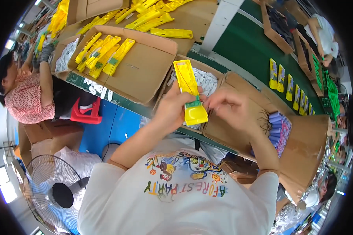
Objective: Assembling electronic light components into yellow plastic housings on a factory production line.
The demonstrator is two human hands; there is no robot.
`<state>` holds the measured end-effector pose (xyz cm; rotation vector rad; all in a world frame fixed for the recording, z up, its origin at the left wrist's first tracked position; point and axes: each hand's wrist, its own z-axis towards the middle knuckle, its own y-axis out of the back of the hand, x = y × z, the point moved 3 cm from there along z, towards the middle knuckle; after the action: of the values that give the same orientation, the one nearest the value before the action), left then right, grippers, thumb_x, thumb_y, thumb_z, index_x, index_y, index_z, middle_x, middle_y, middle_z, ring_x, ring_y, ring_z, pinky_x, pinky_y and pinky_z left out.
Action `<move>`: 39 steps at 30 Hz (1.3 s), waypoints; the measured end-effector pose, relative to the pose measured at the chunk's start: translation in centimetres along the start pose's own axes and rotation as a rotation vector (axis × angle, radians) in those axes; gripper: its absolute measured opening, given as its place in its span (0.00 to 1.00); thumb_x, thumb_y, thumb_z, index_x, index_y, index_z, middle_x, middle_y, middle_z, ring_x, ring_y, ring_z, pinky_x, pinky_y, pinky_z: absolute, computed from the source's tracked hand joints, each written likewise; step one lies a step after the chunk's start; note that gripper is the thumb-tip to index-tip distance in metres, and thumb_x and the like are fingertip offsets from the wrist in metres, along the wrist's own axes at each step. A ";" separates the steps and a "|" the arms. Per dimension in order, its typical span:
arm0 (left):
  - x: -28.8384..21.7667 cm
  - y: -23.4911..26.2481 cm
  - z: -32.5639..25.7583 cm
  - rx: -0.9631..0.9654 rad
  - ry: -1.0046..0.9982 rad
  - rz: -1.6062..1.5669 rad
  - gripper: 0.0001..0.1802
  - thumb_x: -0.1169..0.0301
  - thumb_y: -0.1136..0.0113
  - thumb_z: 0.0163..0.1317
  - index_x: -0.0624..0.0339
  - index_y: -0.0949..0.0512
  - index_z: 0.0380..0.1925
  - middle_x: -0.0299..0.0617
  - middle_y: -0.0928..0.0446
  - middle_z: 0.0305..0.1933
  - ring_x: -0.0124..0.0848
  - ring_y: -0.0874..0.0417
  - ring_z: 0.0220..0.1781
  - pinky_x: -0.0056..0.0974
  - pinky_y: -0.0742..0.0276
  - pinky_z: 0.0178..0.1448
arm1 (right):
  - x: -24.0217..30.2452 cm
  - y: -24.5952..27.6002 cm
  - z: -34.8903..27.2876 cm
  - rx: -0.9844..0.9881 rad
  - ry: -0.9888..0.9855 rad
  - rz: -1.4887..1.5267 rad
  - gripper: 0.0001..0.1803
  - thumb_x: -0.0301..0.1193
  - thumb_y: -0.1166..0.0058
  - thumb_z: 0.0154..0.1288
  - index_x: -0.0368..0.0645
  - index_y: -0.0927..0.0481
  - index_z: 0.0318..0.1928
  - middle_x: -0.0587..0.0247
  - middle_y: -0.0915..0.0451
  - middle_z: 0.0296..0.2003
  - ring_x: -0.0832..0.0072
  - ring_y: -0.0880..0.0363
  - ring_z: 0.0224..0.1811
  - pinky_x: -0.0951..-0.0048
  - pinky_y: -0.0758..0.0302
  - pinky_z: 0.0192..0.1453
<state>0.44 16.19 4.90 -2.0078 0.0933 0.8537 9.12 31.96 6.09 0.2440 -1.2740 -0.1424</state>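
My left hand [170, 106] is closed round a long yellow plastic housing [185, 76], held tilted up over a box of white parts. A green circuit board [193, 102] with thin dark wires sits across the housing's lower part. Close to the board's right edge is my right hand [229, 105], its fingers pinched together at what may be a wire; the thing between them is too small to make out. Under the housing lie many small white plastic pieces [208, 81] in a cardboard box.
To the left, a cardboard box [145, 72] holds several yellow housings with boards [115, 58]. Purple cylinders with wires [276, 127] lie in the right box. Yellow assemblies [290, 87] line the green belt [243, 43]. A co-worker [29, 92] sits left; a fan [60, 194] stands lower left.
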 end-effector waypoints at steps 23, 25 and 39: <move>3.5 -1.2 0.5 0.214 -0.082 0.560 0.19 0.69 0.63 0.68 0.62 0.45 0.56 0.45 0.34 0.48 0.32 0.31 0.51 0.36 0.35 0.58 | 2.3 -5.8 -3.1 -0.748 -0.167 -0.466 0.05 0.21 0.37 0.51 0.39 0.21 0.29 0.71 0.27 0.22 0.88 0.33 0.19 0.84 0.36 0.23; 3.5 -2.1 -0.2 0.240 -0.111 0.622 0.19 0.69 0.63 0.68 0.62 0.45 0.56 0.45 0.34 0.49 0.32 0.31 0.51 0.36 0.35 0.58 | 2.9 -4.5 -3.4 -0.732 -0.313 -0.326 0.05 0.21 0.38 0.52 0.39 0.22 0.28 0.71 0.27 0.21 0.87 0.32 0.19 0.83 0.34 0.24; 4.5 -2.5 0.1 0.331 0.066 0.508 0.21 0.82 0.60 0.62 0.61 0.47 0.55 0.42 0.32 0.40 0.27 0.27 0.36 0.34 0.26 0.44 | 0.7 5.1 -14.7 -0.030 -0.763 -1.094 0.15 0.22 0.41 0.46 0.43 0.18 0.38 0.56 0.21 0.40 0.58 0.20 0.37 0.62 0.22 0.42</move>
<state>4.74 18.85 3.97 -1.7170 0.7589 1.0070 23.21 38.18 4.08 0.9065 -1.7554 -1.2846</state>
